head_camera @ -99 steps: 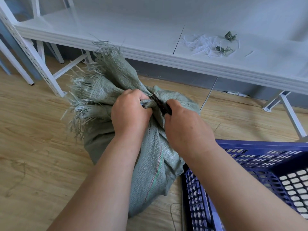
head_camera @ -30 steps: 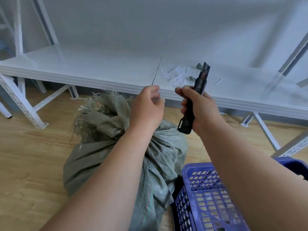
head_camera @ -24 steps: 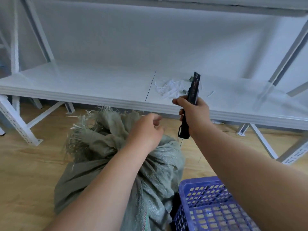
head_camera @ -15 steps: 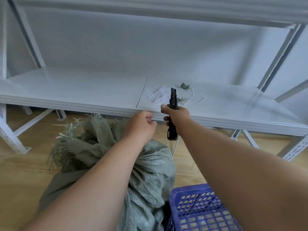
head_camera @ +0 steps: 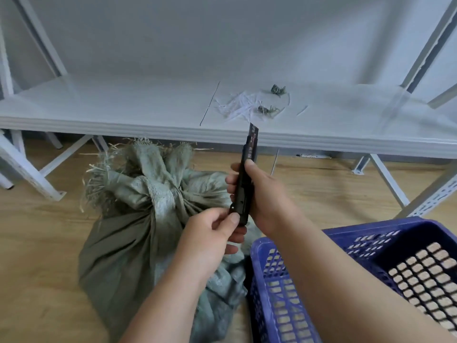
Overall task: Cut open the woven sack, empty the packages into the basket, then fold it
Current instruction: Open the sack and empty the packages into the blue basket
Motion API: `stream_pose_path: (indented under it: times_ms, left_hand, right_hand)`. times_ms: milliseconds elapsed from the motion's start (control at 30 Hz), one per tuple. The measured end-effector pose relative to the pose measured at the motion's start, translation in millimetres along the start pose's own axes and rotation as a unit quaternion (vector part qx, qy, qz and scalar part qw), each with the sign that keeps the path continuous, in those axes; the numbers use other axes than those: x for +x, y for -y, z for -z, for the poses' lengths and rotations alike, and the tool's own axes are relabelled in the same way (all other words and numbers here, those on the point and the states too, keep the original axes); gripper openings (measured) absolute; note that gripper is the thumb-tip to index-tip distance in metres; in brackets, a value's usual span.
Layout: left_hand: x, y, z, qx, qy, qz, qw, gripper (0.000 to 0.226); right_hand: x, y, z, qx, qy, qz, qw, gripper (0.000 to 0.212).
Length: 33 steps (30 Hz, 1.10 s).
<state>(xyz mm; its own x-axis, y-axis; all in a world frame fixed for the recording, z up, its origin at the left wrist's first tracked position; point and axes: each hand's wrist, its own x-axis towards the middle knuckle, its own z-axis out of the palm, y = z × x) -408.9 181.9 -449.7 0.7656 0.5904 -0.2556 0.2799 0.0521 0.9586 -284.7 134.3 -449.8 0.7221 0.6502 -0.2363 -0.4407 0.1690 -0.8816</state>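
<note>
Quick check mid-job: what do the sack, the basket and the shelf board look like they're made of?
Sack: woven plastic strip, probably polypropylene, dull grey-green; flat ribbons fray at its bunched mouth. Basket: moulded plastic, blue, slightly glossy, with a regular grid of holes. Shelf board: smooth, matt white with a ribbed front edge; painted metal or laminate, cannot tell which.

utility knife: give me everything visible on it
The utility knife is a slim black body, apparently plastic, held roughly upright in front of the white shelf's edge, above the woven sack. A dark strip with pale lettering juts from its top. The right hand grips its middle; the left hand pinches its bottom end. Whether a blade is exposed cannot be told.
</note>
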Motion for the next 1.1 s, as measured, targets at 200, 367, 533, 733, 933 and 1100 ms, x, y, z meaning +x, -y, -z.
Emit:
stream_pose_path:
  times_ms: [200, 367, 533, 733, 933, 1100]
  left_hand:
    - [-3, 19, 5, -0.013, -0.063, -0.028, 0.998, 0.017]
    - [4, 17, 5, -0.038, -0.082, -0.042, 0.995, 0.013]
    - [7, 17, 4, -0.029, -0.059, -0.051, 0.996, 0.013]
    - [24, -17, -26, 0.016, -0.016, -0.08, 0.997, 0.018]
    - [54, -49, -113, 0.152, 0.106, -0.125, 0.975, 0.022]
    - [71, -78, -181, 0.214, 0.135, -0.156, 0.955, 0.045]
  right_hand:
    - [-9, -15, -20, -0.006, -0.036, -0.04, 0.999, 0.025]
    - [-23, -27, -30, 0.015, -0.007, -0.095, 0.995, 0.02]
    - [-31, -20, -24, -0.001, -0.047, -0.072, 0.996, 0.026]
    - [-51, -5, 8, -0.065, -0.065, -0.02, 0.996, 0.027]
    - [-36, 56, 87, -0.053, -0.213, 0.021, 0.975, 0.02]
    - [-11, 98, 153, -0.11, -0.294, 0.04, 0.948, 0.024]
